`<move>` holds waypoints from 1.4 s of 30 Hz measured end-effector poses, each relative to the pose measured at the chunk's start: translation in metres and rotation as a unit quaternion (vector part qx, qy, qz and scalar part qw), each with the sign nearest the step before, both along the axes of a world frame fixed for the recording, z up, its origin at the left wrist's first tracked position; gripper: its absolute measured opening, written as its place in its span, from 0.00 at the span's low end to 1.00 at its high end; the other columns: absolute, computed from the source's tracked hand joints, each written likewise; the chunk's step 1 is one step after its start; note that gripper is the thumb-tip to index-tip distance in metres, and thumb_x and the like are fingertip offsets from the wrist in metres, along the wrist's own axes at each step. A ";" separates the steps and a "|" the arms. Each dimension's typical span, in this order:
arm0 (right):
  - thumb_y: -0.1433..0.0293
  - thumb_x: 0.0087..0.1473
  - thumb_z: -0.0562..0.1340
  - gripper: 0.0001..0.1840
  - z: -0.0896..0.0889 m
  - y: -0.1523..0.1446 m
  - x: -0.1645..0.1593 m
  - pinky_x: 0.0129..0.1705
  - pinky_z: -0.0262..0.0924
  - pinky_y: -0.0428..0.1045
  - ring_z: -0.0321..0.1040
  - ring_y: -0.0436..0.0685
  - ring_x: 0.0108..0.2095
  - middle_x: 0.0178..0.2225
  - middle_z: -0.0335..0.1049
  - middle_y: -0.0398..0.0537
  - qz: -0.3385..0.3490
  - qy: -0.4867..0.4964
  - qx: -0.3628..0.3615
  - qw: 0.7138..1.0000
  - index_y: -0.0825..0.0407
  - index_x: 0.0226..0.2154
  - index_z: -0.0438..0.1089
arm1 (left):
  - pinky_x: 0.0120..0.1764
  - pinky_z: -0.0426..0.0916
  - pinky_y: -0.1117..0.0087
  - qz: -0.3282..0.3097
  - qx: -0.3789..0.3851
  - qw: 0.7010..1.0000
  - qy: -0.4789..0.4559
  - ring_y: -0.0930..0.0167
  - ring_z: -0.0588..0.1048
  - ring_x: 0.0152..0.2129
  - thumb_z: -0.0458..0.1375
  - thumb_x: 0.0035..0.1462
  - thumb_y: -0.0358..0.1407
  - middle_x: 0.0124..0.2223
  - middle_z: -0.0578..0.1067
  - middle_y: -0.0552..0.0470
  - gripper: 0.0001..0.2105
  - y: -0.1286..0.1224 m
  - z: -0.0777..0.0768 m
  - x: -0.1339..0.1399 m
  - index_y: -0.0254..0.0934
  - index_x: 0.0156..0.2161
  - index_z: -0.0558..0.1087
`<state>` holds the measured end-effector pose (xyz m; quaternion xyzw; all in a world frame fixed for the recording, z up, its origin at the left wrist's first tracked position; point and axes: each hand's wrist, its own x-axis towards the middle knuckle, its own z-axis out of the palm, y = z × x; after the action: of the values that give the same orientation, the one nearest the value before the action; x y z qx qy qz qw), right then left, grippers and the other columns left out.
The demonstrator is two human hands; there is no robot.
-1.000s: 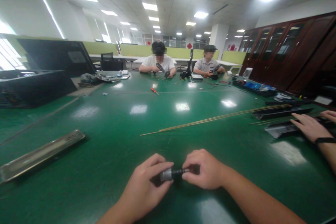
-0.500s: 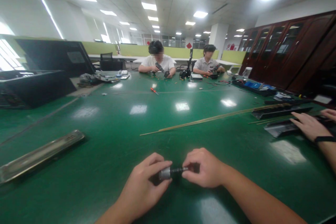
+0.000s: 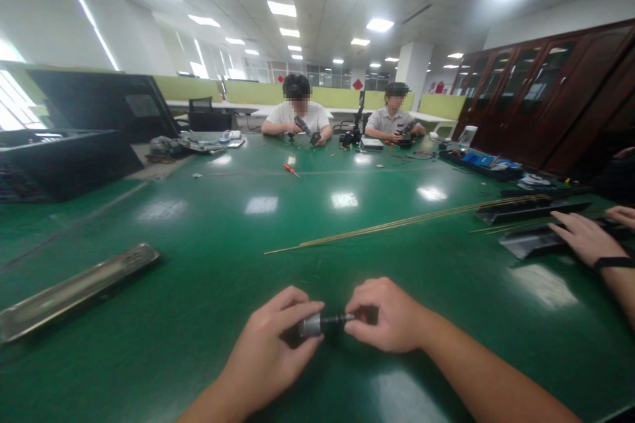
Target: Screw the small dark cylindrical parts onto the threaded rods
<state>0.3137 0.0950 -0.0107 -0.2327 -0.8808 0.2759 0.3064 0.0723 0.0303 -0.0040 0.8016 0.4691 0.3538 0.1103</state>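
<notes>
One small assembly, held roughly level across the view at the near part of the desk [image 3: 223, 277]. Its silver-grey cylinder [image 3: 311, 325] sits between thumb and fingers of the left hand [image 3: 270, 344]. A thinner dark shaft [image 3: 332, 319], marked with lighter bands, projects rightward, its far end pinched by the right hand [image 3: 389, 317]. Contact with the desk cannot be determined.

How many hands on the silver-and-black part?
2: the left hand grips the silver end of the part; the right hand pinches its thin end.
</notes>
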 end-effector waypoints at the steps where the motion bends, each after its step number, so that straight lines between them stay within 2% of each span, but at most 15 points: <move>1: 0.68 0.52 0.67 0.05 0.000 0.000 0.000 0.31 0.61 0.45 0.68 0.51 0.24 0.23 0.73 0.43 -0.001 -0.001 0.001 1.000 0.53 0.29 0.77 | 0.38 0.72 0.77 0.001 0.003 1.000 0.000 0.74 0.77 0.35 0.63 0.56 0.31 0.40 0.76 0.54 0.14 0.000 0.000 0.000 0.47 0.47 0.79; 21: 0.68 0.51 0.67 0.05 0.001 0.000 0.000 0.31 0.60 0.45 0.67 0.51 0.24 0.23 0.73 0.43 -0.008 0.008 0.004 1.000 0.53 0.28 0.77 | 0.38 0.72 0.78 0.002 0.020 1.000 -0.006 0.75 0.77 0.35 0.63 0.55 0.30 0.40 0.76 0.55 0.14 0.001 0.005 -0.002 0.48 0.46 0.79; 42: 0.69 0.50 0.67 0.04 0.001 0.002 0.000 0.31 0.60 0.45 0.67 0.50 0.22 0.21 0.73 0.43 -0.014 0.019 0.000 1.000 0.53 0.27 0.77 | 0.39 0.72 0.80 0.009 0.021 1.000 0.008 0.77 0.77 0.36 0.63 0.56 0.31 0.41 0.76 0.57 0.16 0.003 0.000 -0.009 0.52 0.48 0.78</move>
<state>0.3134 0.0969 -0.0098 -0.2393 -0.8715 0.2762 0.3271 0.0631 0.0328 -0.0044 0.8022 0.4696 0.3585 0.0864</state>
